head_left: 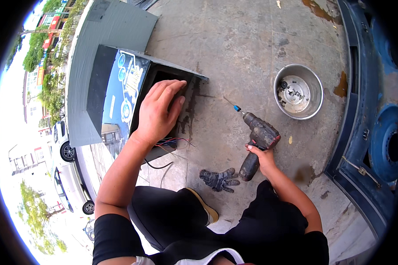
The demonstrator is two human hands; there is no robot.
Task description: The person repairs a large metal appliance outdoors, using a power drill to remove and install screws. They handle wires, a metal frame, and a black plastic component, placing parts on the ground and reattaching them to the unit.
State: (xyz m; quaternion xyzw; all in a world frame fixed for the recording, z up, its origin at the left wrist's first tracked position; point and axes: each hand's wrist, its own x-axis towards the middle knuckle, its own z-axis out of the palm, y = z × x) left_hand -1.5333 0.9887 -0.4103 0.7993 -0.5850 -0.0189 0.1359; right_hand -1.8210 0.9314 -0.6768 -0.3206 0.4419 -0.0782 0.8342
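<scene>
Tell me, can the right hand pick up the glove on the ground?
Probably not: the right hand is holding the drill. It would likely need to let go first, though the glove lies close by with nothing on top.

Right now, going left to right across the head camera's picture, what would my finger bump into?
Shiny blue panel with pale drawings → bare left hand → dusty black-and-red cordless drill → round silver metal bucket → lower blue round metal disc.
</scene>
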